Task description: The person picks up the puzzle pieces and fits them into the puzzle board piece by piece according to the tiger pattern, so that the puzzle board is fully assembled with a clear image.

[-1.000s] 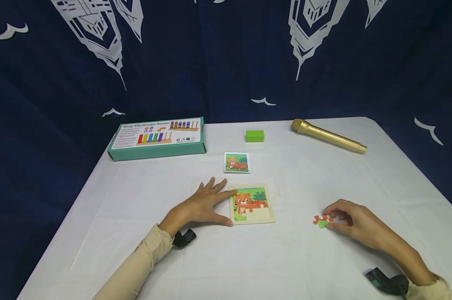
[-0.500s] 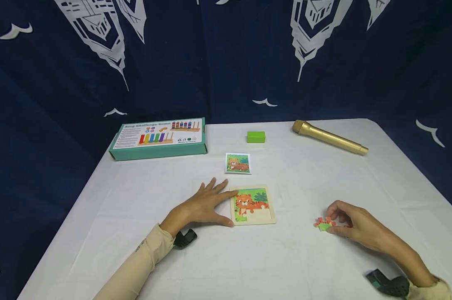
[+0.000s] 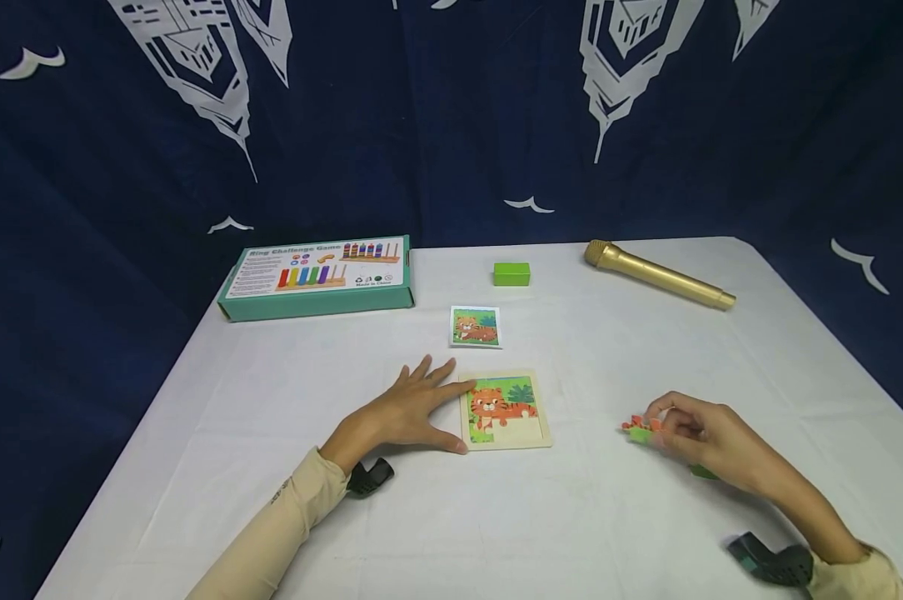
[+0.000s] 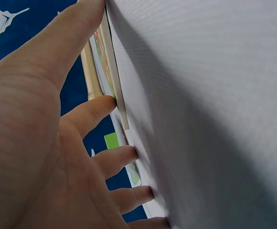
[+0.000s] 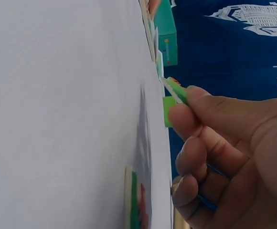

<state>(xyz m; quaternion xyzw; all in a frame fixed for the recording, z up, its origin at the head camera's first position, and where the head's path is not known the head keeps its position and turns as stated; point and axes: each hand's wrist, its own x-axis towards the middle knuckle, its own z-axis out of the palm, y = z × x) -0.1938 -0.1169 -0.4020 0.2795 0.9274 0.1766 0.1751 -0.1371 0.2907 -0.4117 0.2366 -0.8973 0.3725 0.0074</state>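
Note:
A square tiger puzzle board [image 3: 522, 431] lies flat on the table, its lower right part bare wood. My left hand [image 3: 402, 414], fingers spread, rests at its left side, with index finger and thumb touching the frame. In the left wrist view the left hand [image 4: 76, 143] shows spread fingertips along the board's edge. My right hand [image 3: 710, 433] pinches a red and green puzzle piece [image 3: 639, 433] between thumb and index finger, raised off the table in the right wrist view. Another puzzle piece [image 3: 702, 472], mostly hidden under this hand, lies on the table.
Behind the board lies a small tiger picture card [image 3: 476, 327]. A green block [image 3: 511, 274] stands farther back. At the back left is a teal game box [image 3: 316, 279], and a gold microphone [image 3: 657, 275] lies at the back right. A dark blue curtain hangs behind.
My right hand has lifted the pinched puzzle piece and shifted slightly up and left, uncovering part of another piece below. The left hand and board stay put.

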